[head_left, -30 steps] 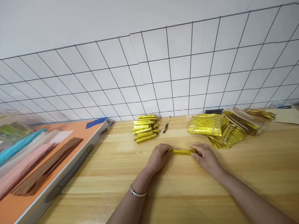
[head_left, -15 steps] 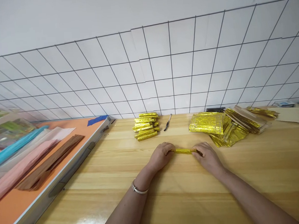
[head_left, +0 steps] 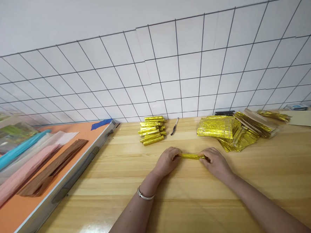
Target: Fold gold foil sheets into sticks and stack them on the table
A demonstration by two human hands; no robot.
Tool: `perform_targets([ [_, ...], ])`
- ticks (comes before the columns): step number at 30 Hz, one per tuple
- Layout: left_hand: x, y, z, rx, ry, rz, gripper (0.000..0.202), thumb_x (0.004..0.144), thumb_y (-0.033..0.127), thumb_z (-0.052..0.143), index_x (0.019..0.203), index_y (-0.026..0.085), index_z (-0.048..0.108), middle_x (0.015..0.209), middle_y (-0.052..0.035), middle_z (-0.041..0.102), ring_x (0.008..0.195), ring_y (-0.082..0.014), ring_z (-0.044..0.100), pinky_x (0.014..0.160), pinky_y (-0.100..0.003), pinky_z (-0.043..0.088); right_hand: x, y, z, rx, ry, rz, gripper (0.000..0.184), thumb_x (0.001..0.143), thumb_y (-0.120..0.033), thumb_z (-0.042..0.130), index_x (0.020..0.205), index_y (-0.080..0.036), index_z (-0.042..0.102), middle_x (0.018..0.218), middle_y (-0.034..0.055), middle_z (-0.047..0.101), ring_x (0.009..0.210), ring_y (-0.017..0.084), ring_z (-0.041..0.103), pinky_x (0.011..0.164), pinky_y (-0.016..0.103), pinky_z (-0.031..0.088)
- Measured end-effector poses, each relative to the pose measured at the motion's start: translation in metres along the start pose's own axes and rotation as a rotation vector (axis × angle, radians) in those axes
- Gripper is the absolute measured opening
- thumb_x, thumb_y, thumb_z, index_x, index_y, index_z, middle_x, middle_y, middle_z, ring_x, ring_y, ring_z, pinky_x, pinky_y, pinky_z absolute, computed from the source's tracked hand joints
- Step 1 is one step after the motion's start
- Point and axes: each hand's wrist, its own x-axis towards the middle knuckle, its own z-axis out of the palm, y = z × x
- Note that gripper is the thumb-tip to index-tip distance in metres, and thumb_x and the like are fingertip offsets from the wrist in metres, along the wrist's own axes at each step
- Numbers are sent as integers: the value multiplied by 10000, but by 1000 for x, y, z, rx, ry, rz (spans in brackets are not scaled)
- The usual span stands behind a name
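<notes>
A narrow gold foil strip (head_left: 191, 156) lies flat on the wooden table (head_left: 176, 206), held at both ends. My left hand (head_left: 166, 162) is closed over its left end, a silver bangle on that wrist. My right hand (head_left: 215, 162) is closed over its right end. Behind my hands, a small pile of folded gold foil strips (head_left: 151, 130) rests near the wall. A loose heap of gold foil sheets (head_left: 232, 128) spreads to the right of it.
A black pen (head_left: 174, 127) lies between the two gold piles. At the left an orange board (head_left: 24, 205) carries brown, pink and teal paper bundles (head_left: 42, 169) and clear packets. A tiled wall stands behind the table. Cream paper (head_left: 304, 118) lies at far right.
Both hands stay on the ends of the gold strip, almost unmoved. The camera view has tilted slightly.
</notes>
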Motion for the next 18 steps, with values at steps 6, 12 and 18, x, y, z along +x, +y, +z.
perform_targets([
  [6,0,1,-1,-11,-5,3,123,797,76,511,755,185,548,850,-33,625,840,-157,568,777,-274,443,-1,1,1,-12,-7,7,87,787,-195,549,816,-230,623,807,27,624,835,204,547,734,331,426],
  [12,0,2,-1,-15,-6,0,139,790,58,500,745,182,541,848,-28,622,843,-153,562,782,-270,438,0,-2,-1,-9,-11,10,78,779,-177,550,792,-227,609,787,18,615,814,196,537,719,323,420],
  [18,-1,2,0,6,5,-28,152,767,61,506,842,185,554,828,-27,583,784,-152,535,716,-260,427,0,-3,-1,-1,-13,7,89,770,-140,542,754,-221,574,777,16,593,818,194,525,714,312,416],
])
